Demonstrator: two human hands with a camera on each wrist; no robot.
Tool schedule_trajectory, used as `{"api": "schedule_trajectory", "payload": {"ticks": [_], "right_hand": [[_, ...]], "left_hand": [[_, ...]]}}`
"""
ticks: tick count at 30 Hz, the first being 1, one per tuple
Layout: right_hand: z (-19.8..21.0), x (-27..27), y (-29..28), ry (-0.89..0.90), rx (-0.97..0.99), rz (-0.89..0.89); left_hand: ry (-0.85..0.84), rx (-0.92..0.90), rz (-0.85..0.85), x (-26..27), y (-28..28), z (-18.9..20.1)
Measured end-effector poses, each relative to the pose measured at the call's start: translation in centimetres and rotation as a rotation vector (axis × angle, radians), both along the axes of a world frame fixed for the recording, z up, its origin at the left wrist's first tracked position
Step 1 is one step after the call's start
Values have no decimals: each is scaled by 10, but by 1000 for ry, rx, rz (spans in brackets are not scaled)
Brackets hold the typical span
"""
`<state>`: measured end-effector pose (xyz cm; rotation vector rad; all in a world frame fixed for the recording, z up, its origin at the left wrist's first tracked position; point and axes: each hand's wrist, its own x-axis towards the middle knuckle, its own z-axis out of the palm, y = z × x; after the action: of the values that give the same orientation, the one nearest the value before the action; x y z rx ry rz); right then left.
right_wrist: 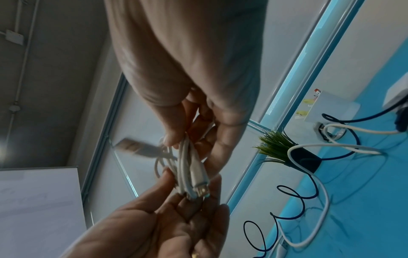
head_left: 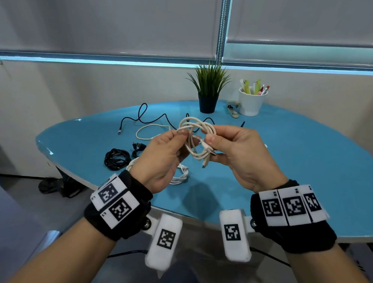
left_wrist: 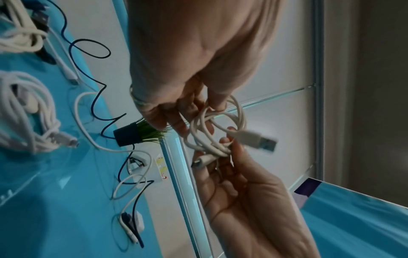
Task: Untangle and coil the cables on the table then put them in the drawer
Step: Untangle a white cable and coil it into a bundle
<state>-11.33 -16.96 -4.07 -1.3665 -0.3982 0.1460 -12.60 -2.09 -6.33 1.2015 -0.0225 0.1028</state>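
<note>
Above the blue table [head_left: 290,167] both hands hold one cream cable [head_left: 195,128] wound into a small coil. My left hand [head_left: 179,138] pinches the coil's left side between thumb and fingers. The right hand [head_left: 212,143] grips its right side, where the two ends hang down. In the left wrist view the left hand [left_wrist: 194,108] holds the loops [left_wrist: 220,132], and a USB plug [left_wrist: 260,139] sticks out to the right. From the right wrist, the right hand [right_wrist: 194,132] pinches the bundle [right_wrist: 187,165] above the left hand's fingers. No drawer is in view.
On the table lie a long loose black cable [head_left: 151,118], a loose white cable [head_left: 146,129], a black coil [head_left: 116,159], a small black bundle [head_left: 138,147] and a white coil [head_left: 178,174]. At the back stand a potted plant [head_left: 208,91] and a pen cup [head_left: 251,101].
</note>
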Motion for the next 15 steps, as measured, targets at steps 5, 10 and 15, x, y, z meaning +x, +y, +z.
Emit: {"api": "schedule_trajectory", "payload": {"ticks": [5,10,15], "right_hand": [[-3,2,0,-3,-5,2],[-4,3,-1,-23,-29,-47],[-1,5,-6,-26,-42,-93]], "left_hand": [[37,78,-59,-4,0,4],[23,274,-167,-11,2,5],[15,399,-316,-12,6,1]]}}
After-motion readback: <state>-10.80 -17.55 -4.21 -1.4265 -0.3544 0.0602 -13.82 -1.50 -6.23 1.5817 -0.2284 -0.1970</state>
